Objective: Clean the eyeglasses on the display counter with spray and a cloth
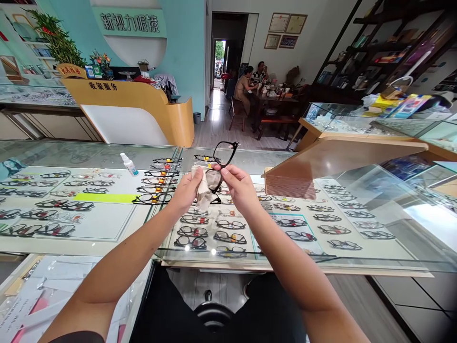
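Note:
Over the glass display case, my left hand (188, 190) pinches a pale cloth (204, 193) that covers part of the lower lens of a pair of black-framed glasses (224, 155). The glasses are tilted, one lens above the other. My right hand (240, 183) grips them near the bridge. A row of black glasses (157, 181) lies on the glass top just left of my hands. Further left stands a white spray bottle (129, 164) with a blue label.
Many frames lie inside the display case (300, 259). An open drawer (46, 286) with papers is at lower left. A wooden board (321, 152) slants at the right. Beyond are a yellow counter (124, 93) and two people seated at a table (274, 95).

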The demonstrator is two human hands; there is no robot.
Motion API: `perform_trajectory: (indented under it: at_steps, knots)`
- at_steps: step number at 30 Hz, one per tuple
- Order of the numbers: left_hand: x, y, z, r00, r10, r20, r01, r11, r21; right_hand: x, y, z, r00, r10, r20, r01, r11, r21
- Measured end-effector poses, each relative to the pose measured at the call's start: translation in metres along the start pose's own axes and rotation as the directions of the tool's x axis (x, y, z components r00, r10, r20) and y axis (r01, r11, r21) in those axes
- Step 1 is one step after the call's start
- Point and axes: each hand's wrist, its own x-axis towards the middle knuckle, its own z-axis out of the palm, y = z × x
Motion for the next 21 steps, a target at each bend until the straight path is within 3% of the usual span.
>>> perform_trajectory:
  at_steps: [5,9,12,17,21]
  knots:
    - [0.009,0.010,-0.009,0.988,0.064,-0.142,-0.073,0.996,-0.059,0.003,-0.014,-0.005,0.999,-0.009,-0.054,0.011,0.999,0.036]
    - [0.012,0.020,-0.019,0.974,0.169,-0.153,-0.172,0.985,-0.010,0.005,-0.017,-0.007,0.998,0.016,-0.055,-0.015,0.999,0.032]
    - [0.013,0.024,-0.024,0.953,0.272,-0.132,-0.257,0.959,0.120,0.009,-0.016,-0.010,0.998,0.007,-0.057,-0.006,1.000,0.016]
    - [0.009,0.024,-0.025,0.853,0.514,-0.094,-0.417,0.778,0.470,0.014,-0.016,-0.020,0.998,-0.028,0.060,0.039,0.984,-0.175]
    - [0.005,0.017,-0.025,0.771,0.637,-0.010,-0.484,0.596,0.641,0.014,-0.019,-0.024,0.978,-0.008,0.207,0.075,0.947,-0.314]
